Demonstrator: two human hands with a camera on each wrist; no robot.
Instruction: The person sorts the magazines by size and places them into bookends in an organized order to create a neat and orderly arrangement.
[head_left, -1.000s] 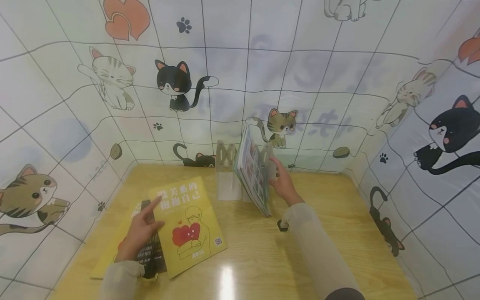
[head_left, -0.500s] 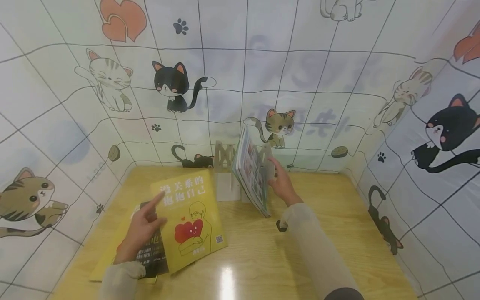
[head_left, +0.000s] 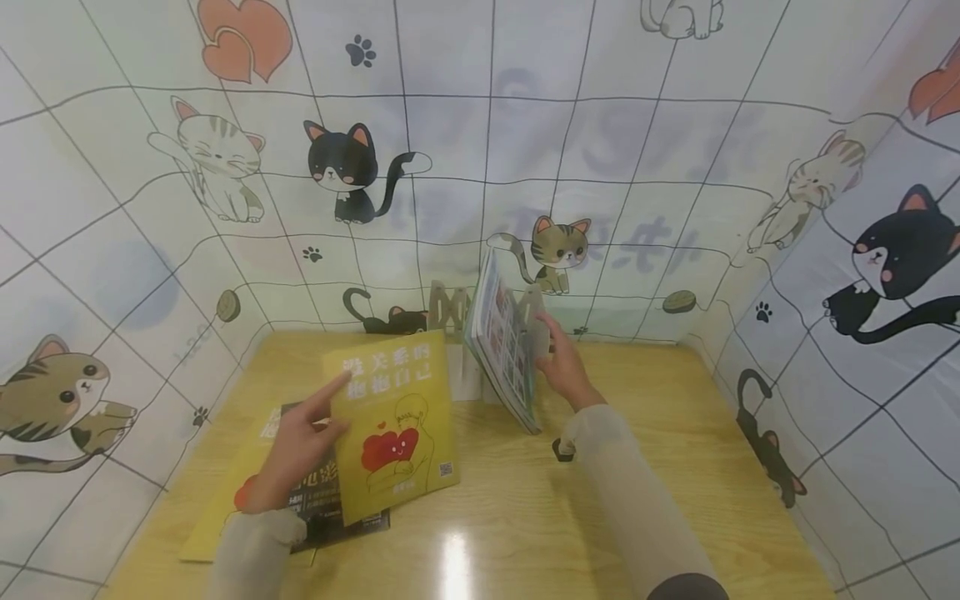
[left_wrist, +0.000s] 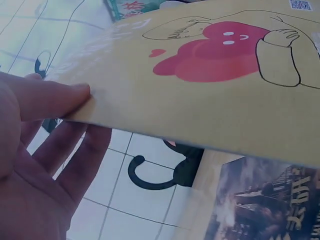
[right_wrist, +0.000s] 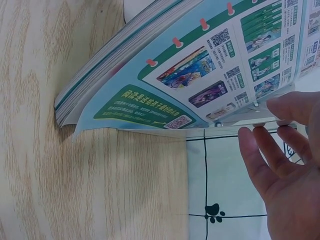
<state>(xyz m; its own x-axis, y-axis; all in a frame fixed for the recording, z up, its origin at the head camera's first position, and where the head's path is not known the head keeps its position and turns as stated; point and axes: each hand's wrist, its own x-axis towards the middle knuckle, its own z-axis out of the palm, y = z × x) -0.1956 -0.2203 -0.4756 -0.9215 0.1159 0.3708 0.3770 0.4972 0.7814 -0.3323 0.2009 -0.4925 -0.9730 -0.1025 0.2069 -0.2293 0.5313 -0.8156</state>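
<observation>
My left hand holds a yellow book by its left edge, thumb on the cover and fingers beneath. The cover has white lettering and a figure hugging a red heart; in the left wrist view the yellow book is raised off the table. My right hand pinches the right end panel of a pale expandable bookend. Several books stand leaning inside it, the outermost with a blue-green printed cover. In the right wrist view the thumb and fingertips lie on either side of the thin panel.
On the left of the wooden table lie a dark book and another yellow book, partly overlapping under my left forearm. Behind the bookend rises a white cloth wall with cat drawings, which also closes both sides.
My left hand has lifted the yellow book and moved it right and away from me, toward the bookend, uncovering more of the dark book. My right hand has stayed at the bookend.
</observation>
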